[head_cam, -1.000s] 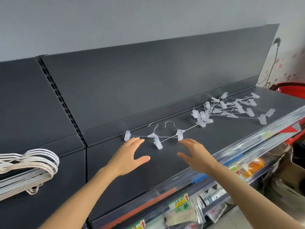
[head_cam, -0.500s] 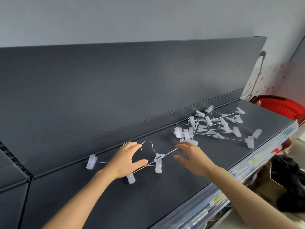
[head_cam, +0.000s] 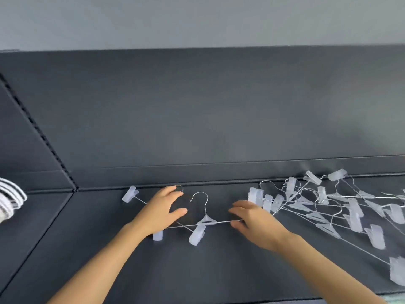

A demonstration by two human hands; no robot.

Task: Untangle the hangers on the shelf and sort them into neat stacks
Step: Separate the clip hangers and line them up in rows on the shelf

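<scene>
Wire clip hanger (head_cam: 206, 220) spanning left hand (head_cam: 161, 212), grip flat, and right hand (head_cam: 257, 222), grip wide round its bar

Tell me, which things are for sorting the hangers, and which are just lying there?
For the job:
left hand
right hand
two clip hangers between the hands
tangled pile of clip hangers on the right
dark shelf under them all

Just lying about:
white hangers at the left edge, untouched
grey wall behind
</scene>
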